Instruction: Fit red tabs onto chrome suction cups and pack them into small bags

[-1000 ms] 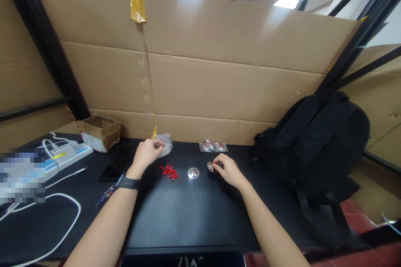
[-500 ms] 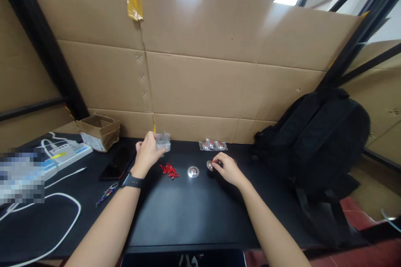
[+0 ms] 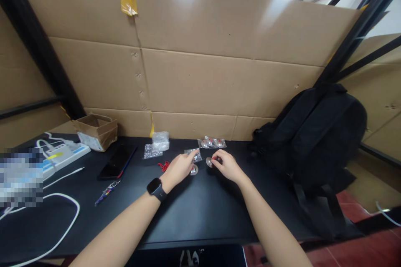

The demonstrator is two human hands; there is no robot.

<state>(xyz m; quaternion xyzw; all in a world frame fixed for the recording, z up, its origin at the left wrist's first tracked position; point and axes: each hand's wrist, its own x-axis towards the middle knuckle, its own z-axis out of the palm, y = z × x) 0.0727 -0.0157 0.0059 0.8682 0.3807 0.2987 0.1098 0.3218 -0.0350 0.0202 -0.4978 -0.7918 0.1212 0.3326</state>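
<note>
My left hand (image 3: 179, 170), with a black watch on its wrist, is closed on a small clear plastic bag (image 3: 197, 157) at the middle of the desk. Its fingers partly cover a silver domed disc like a small cymbal (image 3: 194, 170) and a bunch of red cord (image 3: 163, 166). To the right, my right hand (image 3: 226, 164) pinches the edge of a second small cymbal (image 3: 209, 162) that has red at its centre. Behind it lie several bagged small cymbals (image 3: 211, 142).
More clear plastic bags (image 3: 160, 142) lie at the back left. A phone (image 3: 117, 162), a keyring (image 3: 108, 192), a small cardboard box (image 3: 96, 130) and a white power strip (image 3: 67, 157) are on the left. At the right stands a black backpack (image 3: 316, 146); cardboard (image 3: 200, 83) walls the back.
My left hand has moved right from the bags at the back to the middle, bringing a clear bag with it. My right hand keeps its pinch on the small cymbal.
</note>
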